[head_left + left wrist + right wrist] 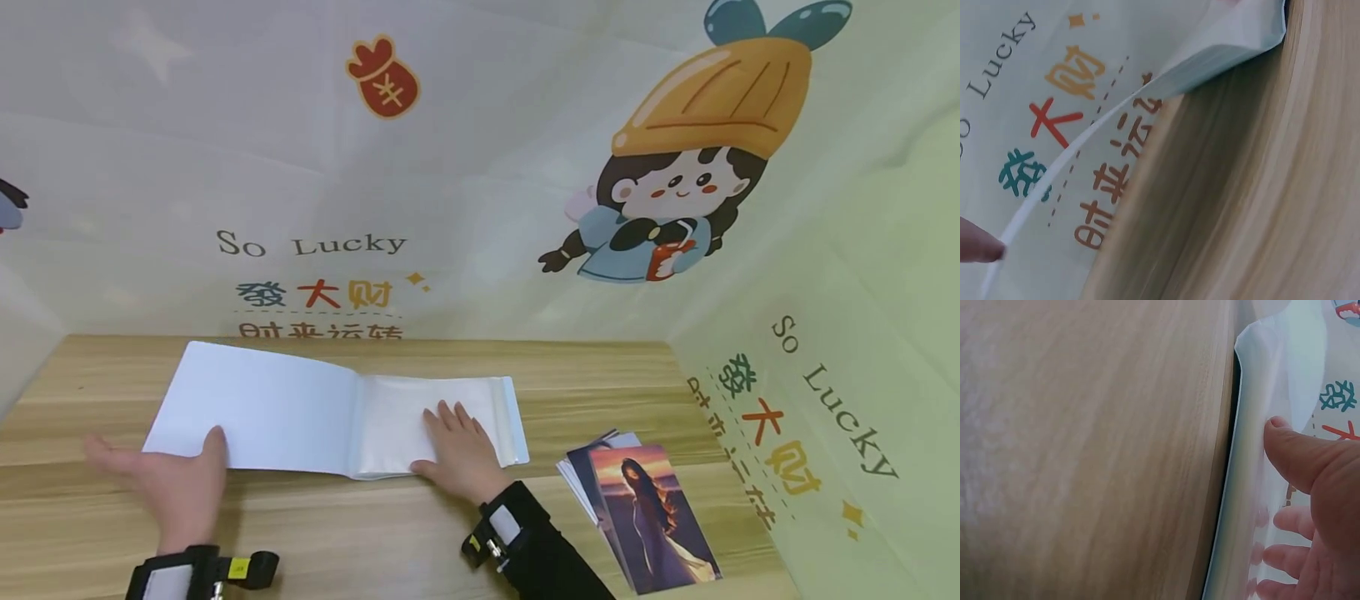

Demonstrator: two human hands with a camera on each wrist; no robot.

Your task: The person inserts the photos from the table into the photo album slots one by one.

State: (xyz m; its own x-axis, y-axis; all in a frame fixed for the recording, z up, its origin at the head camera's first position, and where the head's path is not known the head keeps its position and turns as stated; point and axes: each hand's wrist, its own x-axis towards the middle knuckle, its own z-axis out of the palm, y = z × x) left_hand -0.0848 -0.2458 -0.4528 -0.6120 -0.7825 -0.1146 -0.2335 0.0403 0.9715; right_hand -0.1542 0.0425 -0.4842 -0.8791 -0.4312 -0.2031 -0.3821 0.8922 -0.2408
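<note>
An album (255, 408) with clear sleeve pages lies opened on the table, its pale blue-white front cover turned to the left and raised off the tabletop. My left hand (183, 487) is at the cover's lower left edge, thumb against the cover and the other fingers stretched out to the left, slightly blurred. In the left wrist view one fingertip (982, 244) meets the thin edge of the cover. My right hand (465, 450) rests with spread, straight fingers on the clear pages (393, 425). The right wrist view shows its thumb and fingertips on the glossy sleeve.
Right of the album lies a loose stack of picture cards (660, 517), the top one showing a long-haired figure at sunset. A printed cloth backdrop (480, 167) rises behind the wooden table (360, 542) and along its right side.
</note>
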